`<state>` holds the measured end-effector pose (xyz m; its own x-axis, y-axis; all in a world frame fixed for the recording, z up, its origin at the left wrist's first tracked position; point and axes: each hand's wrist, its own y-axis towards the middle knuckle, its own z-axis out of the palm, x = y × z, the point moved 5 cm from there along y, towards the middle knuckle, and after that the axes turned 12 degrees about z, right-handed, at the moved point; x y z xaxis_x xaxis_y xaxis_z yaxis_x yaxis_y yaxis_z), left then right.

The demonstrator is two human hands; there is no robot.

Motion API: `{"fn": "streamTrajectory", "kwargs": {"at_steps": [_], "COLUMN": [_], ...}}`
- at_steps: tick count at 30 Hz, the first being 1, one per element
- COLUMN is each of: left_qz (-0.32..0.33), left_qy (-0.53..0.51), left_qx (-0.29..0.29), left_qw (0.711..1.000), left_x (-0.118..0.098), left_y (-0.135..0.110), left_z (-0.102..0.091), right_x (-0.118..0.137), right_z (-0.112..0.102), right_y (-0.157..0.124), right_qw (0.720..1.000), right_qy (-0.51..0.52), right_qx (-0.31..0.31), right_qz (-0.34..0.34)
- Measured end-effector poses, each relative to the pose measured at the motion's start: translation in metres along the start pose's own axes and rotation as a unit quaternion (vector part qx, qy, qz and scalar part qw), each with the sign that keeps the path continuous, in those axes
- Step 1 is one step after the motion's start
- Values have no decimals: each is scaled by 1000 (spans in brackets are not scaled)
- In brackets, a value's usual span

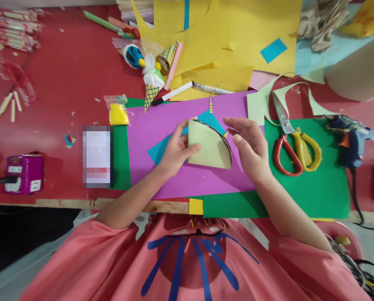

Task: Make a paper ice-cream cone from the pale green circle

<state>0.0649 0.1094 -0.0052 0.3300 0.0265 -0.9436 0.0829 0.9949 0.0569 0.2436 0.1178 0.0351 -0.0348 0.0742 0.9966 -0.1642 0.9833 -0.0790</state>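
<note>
Pale green paper (208, 147), shaped like a pie slice, sits pinched in the left hand (175, 149), with the right hand (252, 146) spread just beside it, and I think gentle fingers keep its edges neat.

Between the left hand (175, 151) and the yellow bag (118, 113) a hand can pass — scissors (287, 127) block the right side, pens (178, 91) the far side.

A pale green paper wedge (207, 145) is held over purple paper (202, 180), dark-edged curve upper right.
</note>
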Motion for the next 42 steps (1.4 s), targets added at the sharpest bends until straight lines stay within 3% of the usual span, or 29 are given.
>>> {"fn": "streamTrajectory", "kwargs": {"at_steps": [5,14,24,30,36,42], "left_qz": [46,39,96,66,65,73], "left_qy": [-17,-23,109,108,66,149], "left_qx": [-103,-112,-115,-107,-93,-98], "left_qw": [993,993,983,986,991,981], "left_x": [-7,-13,-15,-11,-8,-11], "left_y": [9,7,6,3,3,2], "left_z": [-17,-11,-21,-17,-16,-18], "right_x": [-16,-22,-24,-29,-31,-29], "right_z": [3,14,4,-2,-6,-9], "right_y": [1,0,0,4,5,5], "right_qw": [993,983,990,983,985,986], "right_qy": [51,55,39,102,90,98], "right_qx": [51,65,6,-12,-39,-65], "right_qz": [91,160,132,150,140,120]}}
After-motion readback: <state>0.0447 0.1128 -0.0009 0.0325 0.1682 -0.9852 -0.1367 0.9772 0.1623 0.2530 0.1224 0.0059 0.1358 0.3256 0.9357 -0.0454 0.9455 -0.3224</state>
